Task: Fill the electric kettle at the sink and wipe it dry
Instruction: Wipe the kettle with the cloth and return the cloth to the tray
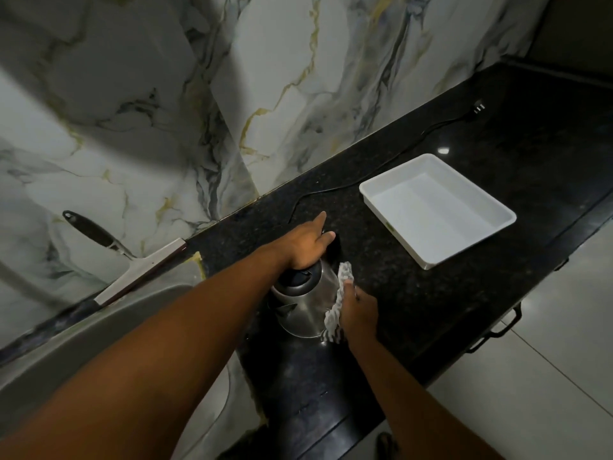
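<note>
The surface (414, 303) is black stone flecked all over with tiny pale specks. The wall (132, 111) behind it is white and grey marble, veined in dark grey with thin gold-yellow streaks. The kettle (306, 307) has a shiny silver metal body and a black lid and handle. The cloth (335, 313) against its side is white with grey stripes or checks, too crumpled to tell which. The tray (438, 207) is plain white. The cord (381, 167) and its plug are black. The squeegee (132, 270) has a black handle and a pale silver-white blade bar. The sink (99, 327) is dull grey. The floor (547, 360) is pale grey-white tile with thin dark joints
</note>
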